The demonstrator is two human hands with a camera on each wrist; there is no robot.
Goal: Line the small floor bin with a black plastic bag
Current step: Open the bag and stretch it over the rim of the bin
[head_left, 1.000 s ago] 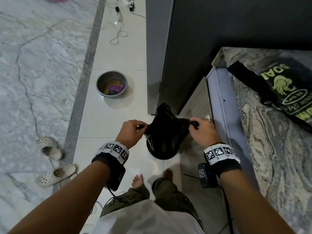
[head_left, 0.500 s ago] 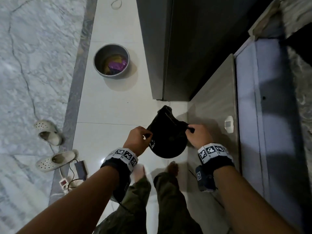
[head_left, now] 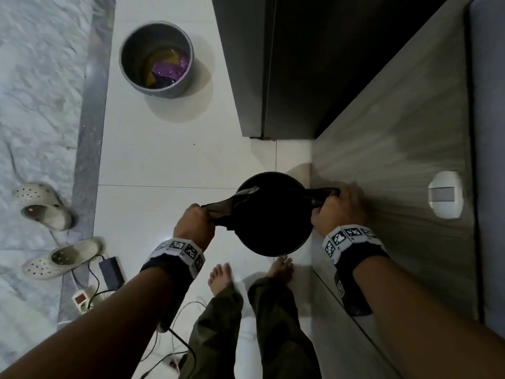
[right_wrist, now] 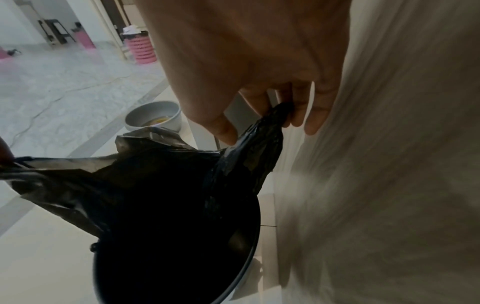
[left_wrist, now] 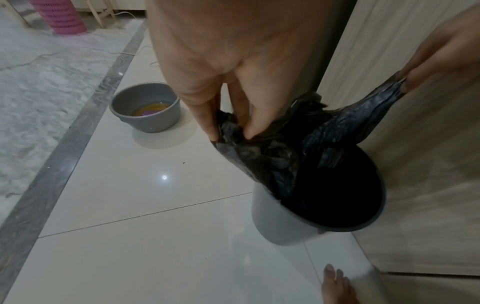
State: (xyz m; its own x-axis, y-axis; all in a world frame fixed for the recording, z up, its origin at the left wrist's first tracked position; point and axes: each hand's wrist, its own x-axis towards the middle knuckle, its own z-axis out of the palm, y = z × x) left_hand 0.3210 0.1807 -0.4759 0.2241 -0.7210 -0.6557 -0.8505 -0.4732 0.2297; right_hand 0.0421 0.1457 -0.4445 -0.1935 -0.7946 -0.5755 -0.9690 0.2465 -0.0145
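A small grey floor bin stands on the white tiles beside a wood-grain cabinet. A black plastic bag hangs down into its mouth. My left hand pinches the bag's left edge just outside the rim. My right hand pinches the bag's right edge over the right side of the rim, close to the cabinet. The bag's mouth is stretched between both hands. The bin's inside is dark and hidden by the bag.
A second grey bin holding purple and yellow wrappers stands further along the tiles. A dark fridge-like unit and the wood-grain cabinet close off the right. Sandals, a power strip and cables lie at the left. My bare feet are just behind the bin.
Both hands have lowered the bag, so its body now sits inside the bin, and they have pulled its mouth wider apart. The head view has tilted further down.
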